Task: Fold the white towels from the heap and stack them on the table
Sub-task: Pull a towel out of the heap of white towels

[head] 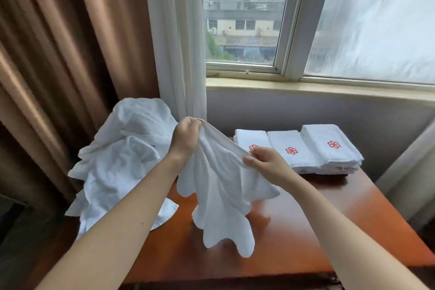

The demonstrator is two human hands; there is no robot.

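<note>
A white towel (221, 195) is held in the air above the middle of the counter (306, 231). Its upper edge is gripped by the left hand (186, 136), whose fingers are curled tightly around a bunched corner. The same edge is pinched lower down by the right hand (267, 165), between thumb and pressed-together fingers (249, 161). The held edge slopes down from left to right. The rest of the towel hangs in loose folds, its long axis close to vertical, its lowest tips pointing toward the near edge of the counter. Whether the tips touch the wood cannot be told.

The heap of unfolded towels (122, 155) is piled at the left edge of the counter and partly hangs over it.

Along the far edge, toward the right corner, three stacks of folded towels (290, 148) are placed side by side and touching, their long axes running from the far edge toward the near one. A red flower emblem (333, 144) is shown on top of each; no letters are seen on it.

Shop signs are seen through the window (242, 19), but they are too blurred to be read.
</note>
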